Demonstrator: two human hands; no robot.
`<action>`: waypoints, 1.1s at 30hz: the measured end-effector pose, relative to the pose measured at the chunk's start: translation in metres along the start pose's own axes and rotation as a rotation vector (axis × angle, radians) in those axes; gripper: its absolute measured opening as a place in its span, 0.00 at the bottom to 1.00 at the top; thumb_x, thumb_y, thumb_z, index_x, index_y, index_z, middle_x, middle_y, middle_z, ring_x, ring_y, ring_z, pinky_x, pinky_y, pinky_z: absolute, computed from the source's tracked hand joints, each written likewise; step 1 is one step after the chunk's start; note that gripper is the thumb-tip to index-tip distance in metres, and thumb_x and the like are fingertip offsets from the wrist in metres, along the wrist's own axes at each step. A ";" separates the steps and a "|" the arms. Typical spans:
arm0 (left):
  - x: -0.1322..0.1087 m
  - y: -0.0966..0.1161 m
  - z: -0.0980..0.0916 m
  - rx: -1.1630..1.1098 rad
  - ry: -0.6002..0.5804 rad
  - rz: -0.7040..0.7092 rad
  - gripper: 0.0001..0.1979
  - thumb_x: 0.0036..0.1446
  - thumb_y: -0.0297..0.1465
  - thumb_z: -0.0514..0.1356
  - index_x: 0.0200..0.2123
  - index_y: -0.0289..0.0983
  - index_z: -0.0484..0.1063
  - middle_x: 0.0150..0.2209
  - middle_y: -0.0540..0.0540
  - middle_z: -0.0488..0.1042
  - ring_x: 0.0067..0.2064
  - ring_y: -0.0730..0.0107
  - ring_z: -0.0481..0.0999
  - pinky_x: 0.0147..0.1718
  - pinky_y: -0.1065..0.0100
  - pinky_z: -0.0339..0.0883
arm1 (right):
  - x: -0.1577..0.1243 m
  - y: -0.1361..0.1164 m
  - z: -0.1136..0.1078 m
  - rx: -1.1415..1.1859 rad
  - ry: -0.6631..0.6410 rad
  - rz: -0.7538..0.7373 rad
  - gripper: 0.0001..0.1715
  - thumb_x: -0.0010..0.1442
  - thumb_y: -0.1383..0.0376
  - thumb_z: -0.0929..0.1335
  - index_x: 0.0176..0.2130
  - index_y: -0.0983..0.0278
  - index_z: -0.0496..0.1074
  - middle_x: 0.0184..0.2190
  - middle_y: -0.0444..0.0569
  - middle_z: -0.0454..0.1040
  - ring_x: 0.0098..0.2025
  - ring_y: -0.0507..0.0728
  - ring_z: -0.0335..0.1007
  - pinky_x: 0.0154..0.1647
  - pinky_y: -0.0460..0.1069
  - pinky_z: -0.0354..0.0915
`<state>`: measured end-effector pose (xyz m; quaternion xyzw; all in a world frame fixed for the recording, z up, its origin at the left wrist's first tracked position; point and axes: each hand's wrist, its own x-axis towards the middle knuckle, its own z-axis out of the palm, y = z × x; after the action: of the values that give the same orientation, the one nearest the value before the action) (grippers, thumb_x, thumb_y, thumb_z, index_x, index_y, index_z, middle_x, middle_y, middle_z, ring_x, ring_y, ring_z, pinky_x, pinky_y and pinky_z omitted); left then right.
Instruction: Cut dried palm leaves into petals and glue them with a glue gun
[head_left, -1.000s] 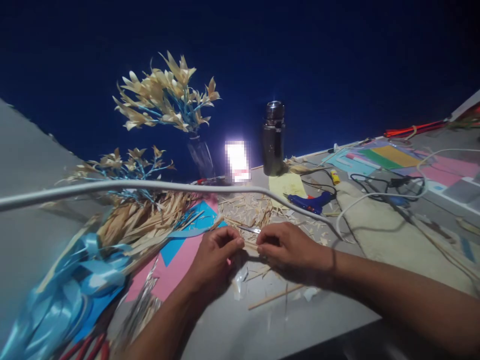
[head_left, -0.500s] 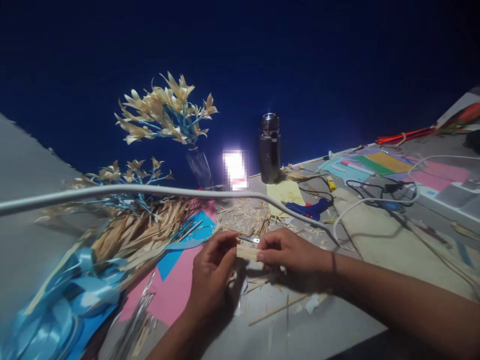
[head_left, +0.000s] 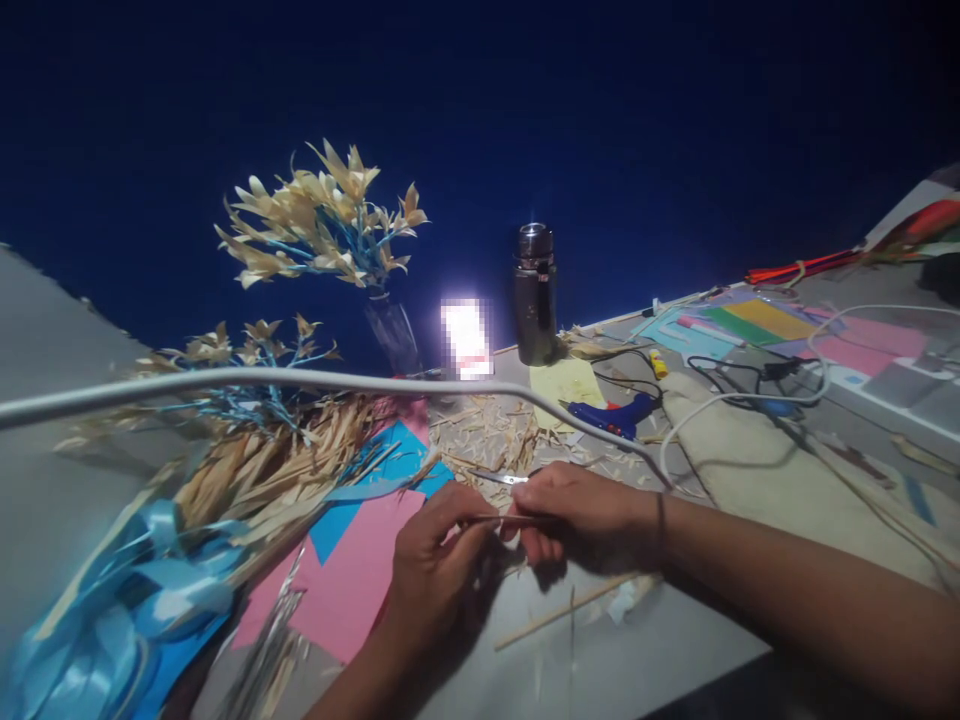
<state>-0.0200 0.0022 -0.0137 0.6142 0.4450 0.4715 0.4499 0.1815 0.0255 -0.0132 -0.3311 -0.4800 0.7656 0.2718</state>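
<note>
Surface (head_left: 517, 675), grey and pale, is extending beneath both hands and is meeting a dark blue wall (head_left: 480, 120) at the far edge. A bright, pixelated light patch (head_left: 465, 335) is glowing near that edge, between a glass vase (head_left: 392, 330) and a dark metallic flask (head_left: 535, 300), which is standing upright. A white cable (head_left: 262, 377) is crossing the view ahead of the hands. Light scraps (head_left: 487, 430) are lying scattered beyond the hands, with a flat metal piece (head_left: 510, 479) resting among them. Pink paper (head_left: 360, 570) and blue ribbon (head_left: 97, 610) are occupying the left side; a blue glue gun (head_left: 630, 412) is lying ahead on the right, partly over yellow paper (head_left: 559, 390). The strip (head_left: 517, 518) is spanning the gap between the hands, over the near-middle part of the surface. Its long axis is running left to right, nearly level across the view, one end pointing toward each hand. The strip is presenting a narrow edge and is appearing straight, thin and brownish; its ends are being hidden by fingers. The left hand (head_left: 435, 560) is pinching the left portion, its grip closing thumb against forefinger. The right hand (head_left: 570, 515) is holding the right portion, its grip pressing the strip among bent fingers.
</note>
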 end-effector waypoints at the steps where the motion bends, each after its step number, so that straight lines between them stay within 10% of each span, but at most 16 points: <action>1: -0.001 0.001 0.000 -0.008 0.004 -0.006 0.02 0.55 0.28 0.68 0.31 0.41 0.82 0.32 0.46 0.76 0.37 0.64 0.72 0.38 0.66 0.65 | 0.000 0.001 0.000 0.023 0.015 0.027 0.28 0.55 0.44 0.73 0.30 0.68 0.73 0.21 0.44 0.71 0.20 0.48 0.63 0.22 0.43 0.57; 5: 0.000 0.006 0.003 -0.404 -0.047 -0.314 0.19 0.48 0.30 0.71 0.46 0.45 0.77 0.40 0.47 0.77 0.38 0.64 0.75 0.35 0.66 0.67 | 0.000 -0.003 -0.001 -0.095 0.167 -0.066 0.16 0.53 0.57 0.75 0.32 0.65 0.71 0.23 0.40 0.70 0.23 0.48 0.61 0.23 0.43 0.55; 10: 0.002 0.006 0.008 -0.664 -0.148 -0.533 0.16 0.48 0.34 0.73 0.36 0.41 0.70 0.26 0.52 0.72 0.27 0.73 0.71 0.30 0.70 0.62 | -0.002 -0.008 0.002 -0.424 0.226 -0.166 0.10 0.55 0.61 0.72 0.30 0.66 0.73 0.24 0.42 0.71 0.28 0.51 0.64 0.27 0.44 0.57; 24: -0.003 -0.009 0.007 -0.886 -0.523 -0.445 0.20 0.48 0.37 0.75 0.26 0.36 0.67 0.23 0.45 0.75 0.24 0.70 0.71 0.26 0.69 0.63 | -0.006 -0.002 -0.007 0.013 -0.180 -0.115 0.22 0.51 0.55 0.80 0.31 0.69 0.72 0.26 0.45 0.75 0.27 0.50 0.70 0.28 0.45 0.64; 33: -0.002 -0.002 0.013 -0.733 -0.346 -0.539 0.21 0.46 0.42 0.75 0.32 0.36 0.70 0.26 0.47 0.75 0.26 0.71 0.71 0.28 0.70 0.61 | -0.003 0.002 -0.001 -0.021 -0.073 -0.126 0.21 0.54 0.55 0.78 0.29 0.66 0.70 0.24 0.43 0.75 0.28 0.54 0.75 0.30 0.47 0.68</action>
<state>-0.0079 -0.0012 -0.0176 0.3478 0.3116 0.3547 0.8100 0.1835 0.0231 -0.0143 -0.2750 -0.5175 0.7534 0.2983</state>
